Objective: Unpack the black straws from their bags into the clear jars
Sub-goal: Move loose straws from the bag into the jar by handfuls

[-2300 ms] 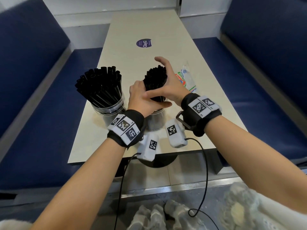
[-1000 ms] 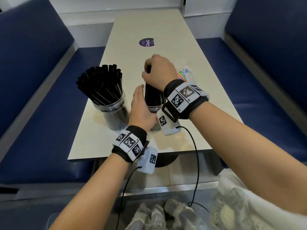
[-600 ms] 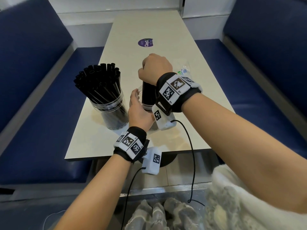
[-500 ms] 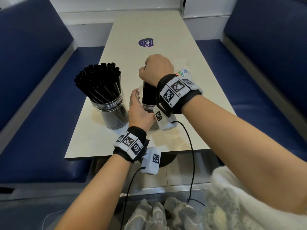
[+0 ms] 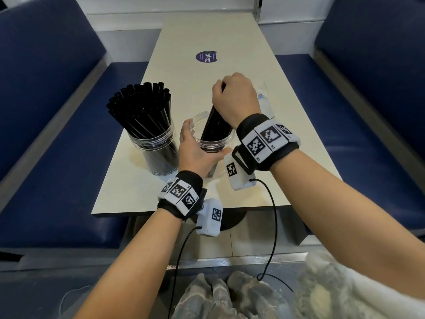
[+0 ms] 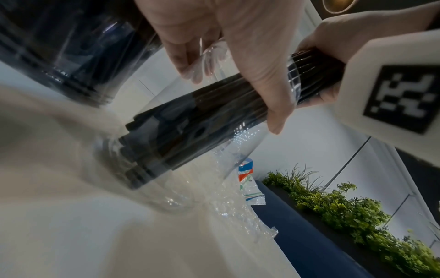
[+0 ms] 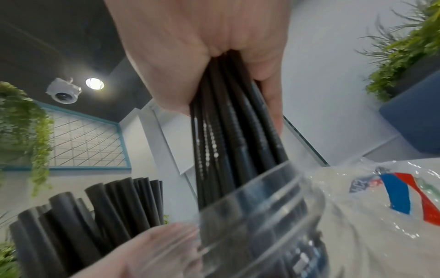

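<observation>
My right hand point(image 5: 232, 95) grips the top of a bundle of black straws point(image 5: 215, 125) that leans with its lower end inside a clear jar point(image 5: 212, 143). My left hand point(image 5: 195, 148) is wrapped round that jar just below its rim. In the left wrist view the straws point(image 6: 195, 116) reach the jar's bottom point(image 6: 171, 199). The right wrist view shows the bundle point(image 7: 235, 135) running from my fist down into the jar point(image 7: 262, 216). A second clear jar point(image 5: 158, 150), packed with black straws, stands to the left.
An empty clear straw bag point(image 5: 264, 102) with red and blue print lies on the beige table point(image 5: 207, 35) just right of my right hand. A purple round sticker point(image 5: 206, 57) sits farther back. Blue bench seats flank the table on both sides.
My right hand has shifted from cupping the bundle's side to gripping its top and lowered it into the jar. My left hand dropped from the straws to the jar. The bundle now leans.
</observation>
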